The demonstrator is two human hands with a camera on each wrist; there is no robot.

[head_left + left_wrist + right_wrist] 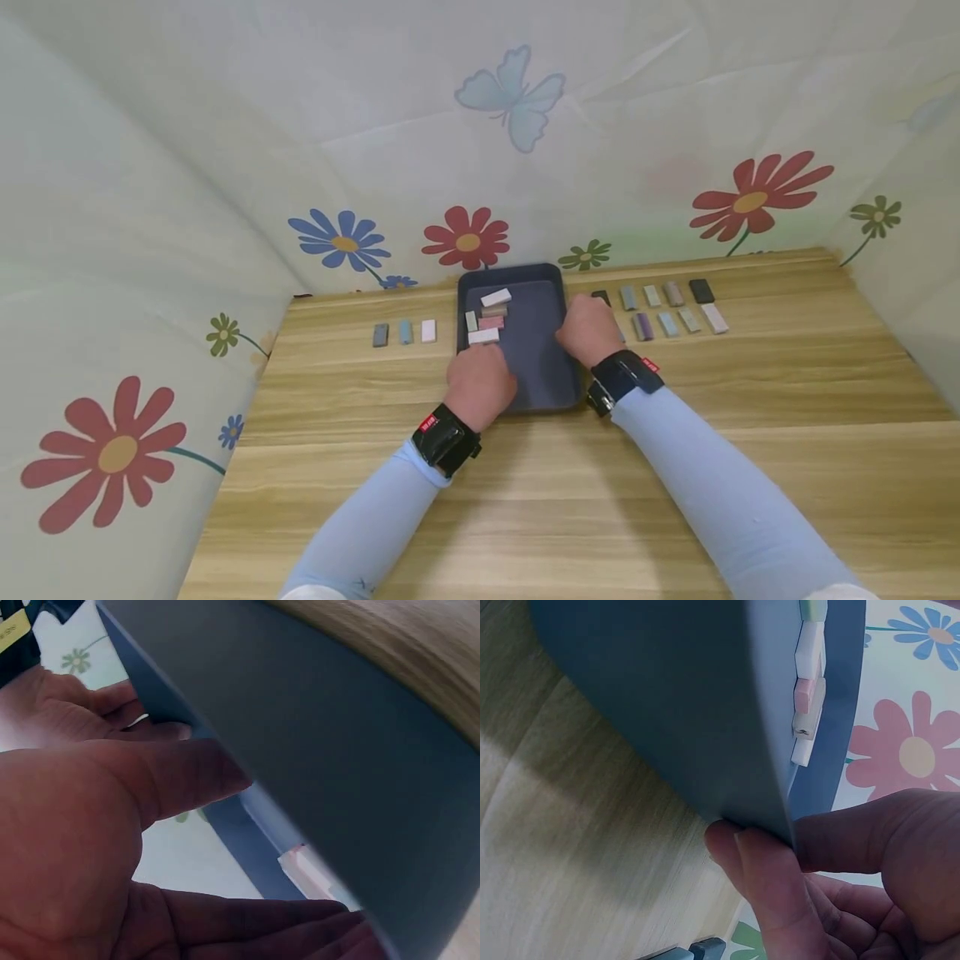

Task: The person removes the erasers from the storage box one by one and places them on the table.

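A dark blue-grey tray (536,354) lies on the table with several small eraser-like blocks in its left half, among them a pink one (491,322) and a white one (483,336). My right hand (591,332) pinches the tray's right side wall; in the right wrist view its thumb is inside and its fingers outside the wall (667,697). Over the tray's front left part, my left hand (482,387) reaches past the wall, just below the white block. In the left wrist view its thumb (187,776) and fingers stand apart, their tips hidden behind the wall.
Left of the tray, a grey block (381,335), a blue block (406,332) and a white block (428,331) lie in a row. Two rows of several blocks, including a black one (701,291), lie to the right. A flowered curtain (360,150) hangs behind the wooden table (330,467).
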